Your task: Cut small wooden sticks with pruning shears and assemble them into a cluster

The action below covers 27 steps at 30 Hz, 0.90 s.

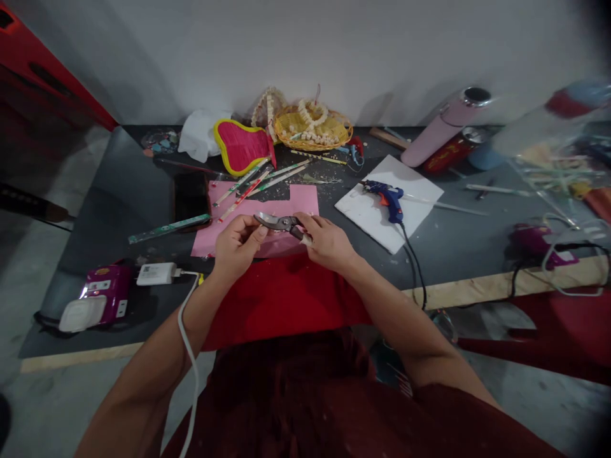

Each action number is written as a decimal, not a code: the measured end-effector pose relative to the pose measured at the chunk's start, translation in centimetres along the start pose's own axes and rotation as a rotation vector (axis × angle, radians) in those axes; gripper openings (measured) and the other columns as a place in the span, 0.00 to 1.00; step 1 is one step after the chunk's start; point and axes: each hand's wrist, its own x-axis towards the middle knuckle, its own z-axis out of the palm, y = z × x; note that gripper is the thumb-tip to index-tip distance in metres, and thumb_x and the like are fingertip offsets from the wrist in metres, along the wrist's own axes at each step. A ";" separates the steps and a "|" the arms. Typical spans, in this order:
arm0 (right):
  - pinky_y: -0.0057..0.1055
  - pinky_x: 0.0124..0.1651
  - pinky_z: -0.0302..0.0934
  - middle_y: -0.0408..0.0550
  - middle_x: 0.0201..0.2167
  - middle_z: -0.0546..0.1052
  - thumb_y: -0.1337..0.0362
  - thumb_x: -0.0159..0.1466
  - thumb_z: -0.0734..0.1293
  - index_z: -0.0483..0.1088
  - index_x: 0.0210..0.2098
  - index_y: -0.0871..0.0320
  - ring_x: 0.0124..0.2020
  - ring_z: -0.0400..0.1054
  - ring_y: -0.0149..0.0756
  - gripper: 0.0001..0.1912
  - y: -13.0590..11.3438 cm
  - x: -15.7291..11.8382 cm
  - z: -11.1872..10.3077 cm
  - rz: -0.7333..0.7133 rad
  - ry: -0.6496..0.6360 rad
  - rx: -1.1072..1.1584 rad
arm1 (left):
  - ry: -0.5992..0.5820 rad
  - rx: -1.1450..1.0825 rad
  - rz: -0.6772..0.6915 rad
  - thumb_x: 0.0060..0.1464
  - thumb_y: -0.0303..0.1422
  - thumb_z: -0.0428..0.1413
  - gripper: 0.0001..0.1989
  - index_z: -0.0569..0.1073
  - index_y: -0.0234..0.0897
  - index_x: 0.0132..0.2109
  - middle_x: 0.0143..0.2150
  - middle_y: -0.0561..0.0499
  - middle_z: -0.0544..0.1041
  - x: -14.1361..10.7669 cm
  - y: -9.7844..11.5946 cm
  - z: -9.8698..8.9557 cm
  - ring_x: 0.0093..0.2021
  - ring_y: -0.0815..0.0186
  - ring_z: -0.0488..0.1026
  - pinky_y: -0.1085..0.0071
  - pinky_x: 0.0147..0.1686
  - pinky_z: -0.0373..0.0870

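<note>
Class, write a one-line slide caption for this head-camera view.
Both hands, left and right, hold small metal cutters over pink paper.

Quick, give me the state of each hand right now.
Left hand: closed, pinching the blade end of the cutting pliers.
Right hand: closed on the pliers' handles.

bare forearms, dark red clothing — no sleeves

Before you, the dark grey table (119, 191) with a pale wooden near edge carries a pink paper sheet (267, 207), a white foam board (389, 203) to the right, a green ruler (169, 228) left, a yellow woven basket (312, 130) far, and a white charger block (156, 273) near left.
</note>
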 end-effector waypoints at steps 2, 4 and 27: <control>0.39 0.51 0.61 0.54 0.49 0.71 0.67 0.63 0.57 0.56 0.60 0.56 0.48 0.65 0.45 0.25 0.1 0.1 0.0 0.017 0.016 -0.006 | 0.032 0.094 0.030 0.52 0.37 0.57 0.09 0.72 0.36 0.37 0.29 0.51 0.78 0.0 0.0 0.0 0.21 0.73 0.66 0.76 0.20 0.62; 0.40 0.51 0.61 0.55 0.49 0.71 0.67 0.63 0.57 0.54 0.61 0.57 0.49 0.64 0.46 0.27 0.1 0.2 0.0 0.017 0.014 -0.018 | 0.056 0.181 0.059 0.53 0.37 0.56 0.08 0.73 0.35 0.35 0.29 0.51 0.78 -0.1 0.1 -0.1 0.23 0.72 0.68 0.76 0.23 0.63; 0.35 0.51 0.60 0.54 0.49 0.71 0.68 0.64 0.56 0.54 0.61 0.55 0.47 0.66 0.41 0.26 0.5 -0.1 -0.4 -0.035 -0.060 -0.036 | -0.052 -0.049 -0.094 0.53 0.38 0.56 0.11 0.72 0.34 0.34 0.28 0.49 0.78 0.1 -0.6 -0.2 0.24 0.72 0.68 0.76 0.23 0.63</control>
